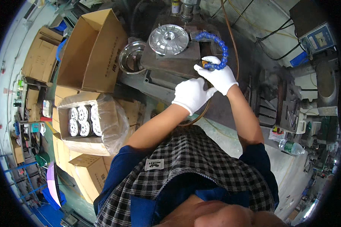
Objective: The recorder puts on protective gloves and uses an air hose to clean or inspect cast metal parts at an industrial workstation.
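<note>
A white glove covers my left hand (192, 94), which is closed by the front edge of the machine table, its thumb side toward my other hand. My right hand (219, 77), also in a white glove, is curled just right of it. An orange piece (205, 63) shows between its thumb and fingers, beneath the end of a blue segmented hose (224, 51). What either hand grips is mostly hidden; something dark shows between them. A brown tube (205, 109) loops below my hands. Beyond them, a shiny round metal part with spokes (169, 39) lies on the metal block (189, 53).
Left of the block is a steel bowl (132, 57). A tall cardboard box (106, 53) stands further left, above a plastic-lined box (83, 145) of stacked spoked parts. At right are a control box (317, 39), metal tools (290, 118) and a plastic bottle (291, 147).
</note>
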The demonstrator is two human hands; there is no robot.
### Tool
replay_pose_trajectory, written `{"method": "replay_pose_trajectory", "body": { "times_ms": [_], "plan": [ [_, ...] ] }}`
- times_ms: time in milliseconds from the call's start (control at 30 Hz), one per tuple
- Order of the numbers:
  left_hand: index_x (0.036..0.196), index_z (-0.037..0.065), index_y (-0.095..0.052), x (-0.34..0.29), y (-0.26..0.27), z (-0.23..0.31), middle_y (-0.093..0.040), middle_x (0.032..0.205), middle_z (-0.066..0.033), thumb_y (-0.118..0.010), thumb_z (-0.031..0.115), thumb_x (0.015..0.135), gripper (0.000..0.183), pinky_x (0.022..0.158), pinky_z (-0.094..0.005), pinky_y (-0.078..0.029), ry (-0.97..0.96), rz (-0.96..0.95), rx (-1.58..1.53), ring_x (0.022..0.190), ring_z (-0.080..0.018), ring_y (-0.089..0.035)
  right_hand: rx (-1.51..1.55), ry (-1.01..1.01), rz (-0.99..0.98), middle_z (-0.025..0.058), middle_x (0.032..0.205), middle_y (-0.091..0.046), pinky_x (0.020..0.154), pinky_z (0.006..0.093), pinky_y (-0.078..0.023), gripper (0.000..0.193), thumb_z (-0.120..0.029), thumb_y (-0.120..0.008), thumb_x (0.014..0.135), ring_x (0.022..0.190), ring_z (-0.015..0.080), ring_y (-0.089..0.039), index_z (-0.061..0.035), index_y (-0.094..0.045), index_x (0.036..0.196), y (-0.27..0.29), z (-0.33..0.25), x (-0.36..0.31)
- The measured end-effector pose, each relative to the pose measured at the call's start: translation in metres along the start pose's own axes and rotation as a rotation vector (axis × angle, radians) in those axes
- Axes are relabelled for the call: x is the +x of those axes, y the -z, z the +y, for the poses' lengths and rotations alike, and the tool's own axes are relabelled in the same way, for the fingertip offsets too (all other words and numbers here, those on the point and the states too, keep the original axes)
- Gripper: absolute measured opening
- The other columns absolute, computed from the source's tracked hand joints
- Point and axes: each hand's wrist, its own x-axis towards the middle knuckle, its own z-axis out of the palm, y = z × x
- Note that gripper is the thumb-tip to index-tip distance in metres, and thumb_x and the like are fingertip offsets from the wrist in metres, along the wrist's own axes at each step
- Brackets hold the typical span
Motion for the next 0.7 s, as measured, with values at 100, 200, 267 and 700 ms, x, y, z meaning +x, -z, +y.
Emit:
{"method": "replay_pose_trajectory", "body": {
  "times_ms": [100, 200, 267, 700],
  "plan": [
    [0.063, 0.006, -0.062, -0.020, 0.015, -0.013, -0.065, 0.062, -0.0165, -0.070, 0.060, 0.085, 0.058, 0.054, -0.0425, -0.053, -0.029, 0.058, 0.028, 0.057, -0.0349, -0.067, -0.025, -0.062, 0.004, 0.0120, 0.113, -0.074, 0.088, 0.0404, -0.055, 0.071, -0.063, -0.074, 0.079, 0.104, 0.0336, -0.070, -0.0088, -0.065, 0.123, 0.005, -0.007, -0.007],
    [0.061, 0.007, -0.061, -0.036, 0.027, -0.027, -0.063, 0.060, -0.0153, -0.070, 0.055, 0.088, 0.056, 0.052, -0.0413, -0.052, 0.003, 0.075, 0.037, 0.055, -0.0340, -0.065, -0.020, -0.125, -0.010, 0.0117, 0.106, -0.074, 0.086, 0.0357, -0.055, 0.082, -0.062, -0.079, 0.075, 0.097, 0.0276, -0.071, -0.0044, -0.061, 0.130, 0.006, -0.009, -0.013],
    [0.063, 0.007, -0.061, -0.044, 0.030, -0.032, -0.062, 0.060, -0.0138, -0.072, 0.050, 0.088, 0.051, 0.052, -0.0407, -0.051, 0.007, 0.099, 0.033, 0.055, -0.0325, -0.064, 0.066, -0.113, 0.049, 0.0123, 0.101, -0.071, 0.084, 0.0339, -0.054, 0.086, -0.060, -0.082, 0.072, 0.087, 0.0245, -0.069, -0.0032, -0.060, 0.132, 0.007, -0.007, -0.020],
    [0.120, 0.007, -0.067, -0.008, 0.024, -0.010, -0.070, 0.104, -0.0116, -0.077, 0.037, 0.082, 0.050, 0.079, -0.0431, -0.051, -0.181, 0.364, 0.092, 0.088, -0.0315, -0.066, -0.172, 0.141, 0.240, 0.0170, 0.109, -0.072, 0.092, 0.0403, -0.051, 0.064, -0.065, -0.052, 0.093, 0.104, 0.0342, -0.068, -0.0076, -0.071, 0.112, 0.091, -0.077, 0.004]
  ]
}}
